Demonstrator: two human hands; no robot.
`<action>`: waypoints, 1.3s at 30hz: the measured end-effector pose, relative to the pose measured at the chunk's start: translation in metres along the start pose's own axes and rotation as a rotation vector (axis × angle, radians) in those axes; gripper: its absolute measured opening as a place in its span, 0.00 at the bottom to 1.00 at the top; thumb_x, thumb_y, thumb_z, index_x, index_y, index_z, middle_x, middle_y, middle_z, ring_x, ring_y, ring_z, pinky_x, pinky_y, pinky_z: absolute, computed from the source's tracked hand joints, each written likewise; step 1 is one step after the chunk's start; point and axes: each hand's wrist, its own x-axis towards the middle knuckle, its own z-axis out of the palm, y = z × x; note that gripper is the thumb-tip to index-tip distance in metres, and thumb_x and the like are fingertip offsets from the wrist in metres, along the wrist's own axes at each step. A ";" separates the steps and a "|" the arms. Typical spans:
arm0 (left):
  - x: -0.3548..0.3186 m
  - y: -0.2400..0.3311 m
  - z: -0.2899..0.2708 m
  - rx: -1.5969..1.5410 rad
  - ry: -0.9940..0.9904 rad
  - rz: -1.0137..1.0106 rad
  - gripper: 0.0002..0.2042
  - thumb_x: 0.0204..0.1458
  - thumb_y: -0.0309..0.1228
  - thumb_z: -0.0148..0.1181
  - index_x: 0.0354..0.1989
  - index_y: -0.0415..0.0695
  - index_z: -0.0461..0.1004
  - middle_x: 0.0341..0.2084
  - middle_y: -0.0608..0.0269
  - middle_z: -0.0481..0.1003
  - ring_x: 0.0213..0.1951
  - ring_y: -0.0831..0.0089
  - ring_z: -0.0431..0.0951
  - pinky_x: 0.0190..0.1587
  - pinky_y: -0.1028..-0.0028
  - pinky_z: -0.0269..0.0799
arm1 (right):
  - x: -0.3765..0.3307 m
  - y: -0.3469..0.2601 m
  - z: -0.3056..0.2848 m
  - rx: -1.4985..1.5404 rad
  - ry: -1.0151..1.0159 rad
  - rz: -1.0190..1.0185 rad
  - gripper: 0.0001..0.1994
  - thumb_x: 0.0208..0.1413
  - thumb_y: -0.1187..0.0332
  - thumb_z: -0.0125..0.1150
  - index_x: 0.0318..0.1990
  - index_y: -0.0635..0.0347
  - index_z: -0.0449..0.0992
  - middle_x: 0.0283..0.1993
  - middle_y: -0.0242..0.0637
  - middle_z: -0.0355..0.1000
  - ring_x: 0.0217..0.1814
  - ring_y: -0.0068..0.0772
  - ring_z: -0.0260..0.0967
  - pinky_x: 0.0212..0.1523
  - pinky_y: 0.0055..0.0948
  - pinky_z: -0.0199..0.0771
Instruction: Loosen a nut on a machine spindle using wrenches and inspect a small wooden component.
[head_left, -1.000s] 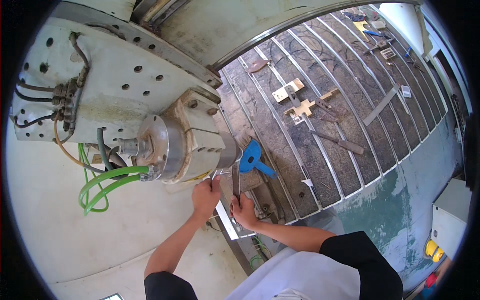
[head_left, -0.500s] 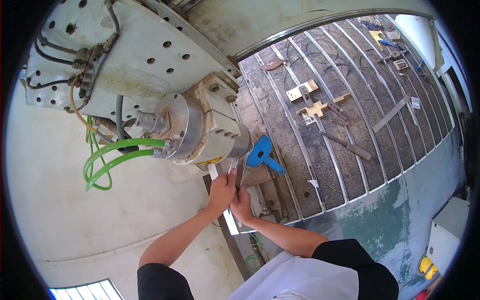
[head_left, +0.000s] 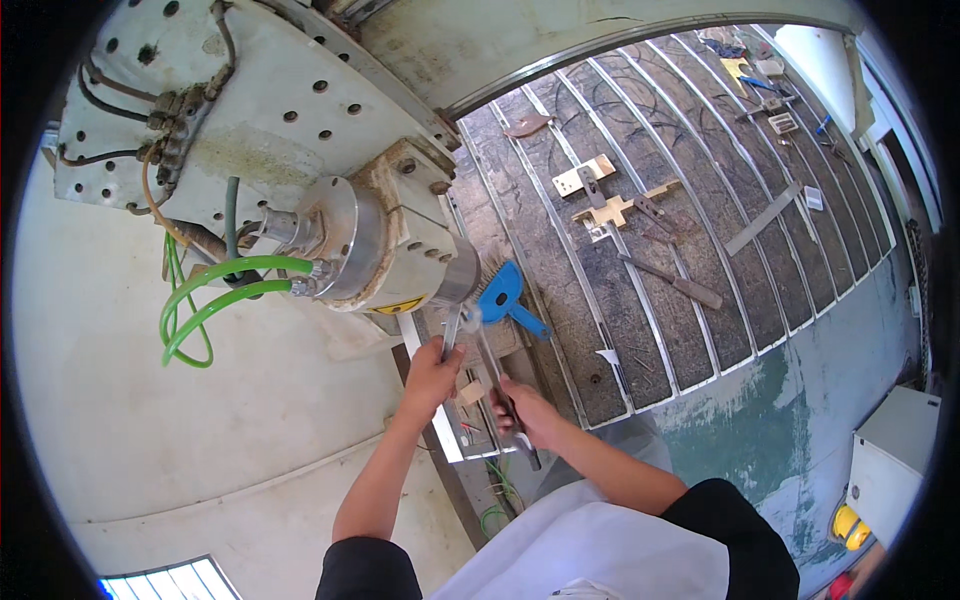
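A milling spindle head [head_left: 450, 270] hangs at left centre, and a small holder at its lower end is partly blurred. My left hand [head_left: 430, 380] is closed round a flat metal spanner [head_left: 452, 330], whose far end reaches the holder below the spindle. My right hand [head_left: 528, 412] grips a longer dark spanner [head_left: 489, 357]. That one slants from the holder down past my fingers, and its tail end shows below my hand. The jaws of both tools are too blurred to make out. Just right of the holder lies a blue brush [head_left: 505, 295].
A slotted machine table [head_left: 640, 345] spreads to the right, bearing a brass-coloured cross-shaped part [head_left: 612, 211], a file with a handle [head_left: 698, 292] and a steel strip [head_left: 765, 217]. Green hoses [head_left: 190, 295] loop beside the spindle. A grey cabinet [head_left: 900, 450] stands at far right.
My hands, close together before, have moved apart. The right hand with its spanner has swung right and toward me; the left stays below the spindle. The view has shifted slightly.
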 end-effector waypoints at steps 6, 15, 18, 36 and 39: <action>0.004 0.009 -0.014 0.013 -0.113 -0.029 0.14 0.60 0.37 0.53 0.28 0.39 0.65 0.12 0.67 0.64 0.11 0.75 0.67 0.15 0.72 0.64 | -0.028 -0.051 -0.012 -1.073 0.442 -0.567 0.08 0.56 0.70 0.56 0.36 0.68 0.71 0.26 0.48 0.73 0.27 0.48 0.72 0.31 0.45 0.72; -0.006 0.016 0.001 -0.536 -0.321 -0.160 0.12 0.64 0.38 0.44 0.32 0.43 0.62 0.12 0.66 0.62 0.13 0.66 0.71 0.24 0.64 0.74 | -0.036 -0.105 0.003 -1.420 0.504 -0.727 0.09 0.51 0.71 0.58 0.34 0.72 0.74 0.30 0.61 0.72 0.37 0.64 0.71 0.40 0.51 0.70; -0.007 0.019 0.008 -0.588 -0.310 -0.166 0.12 0.64 0.38 0.44 0.33 0.43 0.62 0.12 0.65 0.62 0.13 0.65 0.71 0.24 0.62 0.75 | -0.039 -0.111 0.006 -1.425 0.466 -0.700 0.09 0.51 0.71 0.58 0.34 0.72 0.74 0.30 0.61 0.72 0.37 0.65 0.71 0.40 0.50 0.70; -0.046 0.013 0.048 0.780 0.234 0.139 0.58 0.29 0.52 0.75 0.62 0.28 0.46 0.48 0.43 0.64 0.54 0.48 0.66 0.55 0.47 0.63 | 0.014 -0.074 0.015 -0.172 -0.136 -0.301 0.13 0.62 0.70 0.50 0.50 0.68 0.70 0.47 0.46 0.73 0.49 0.36 0.72 0.51 0.33 0.72; -0.045 0.014 0.046 0.775 0.299 -0.031 0.66 0.25 0.47 0.79 0.65 0.25 0.36 0.60 0.34 0.49 0.64 0.42 0.49 0.66 0.54 0.45 | 0.044 -0.071 0.032 -0.067 -0.257 -0.211 0.16 0.64 0.62 0.50 0.53 0.63 0.69 0.50 0.44 0.73 0.56 0.37 0.69 0.60 0.37 0.65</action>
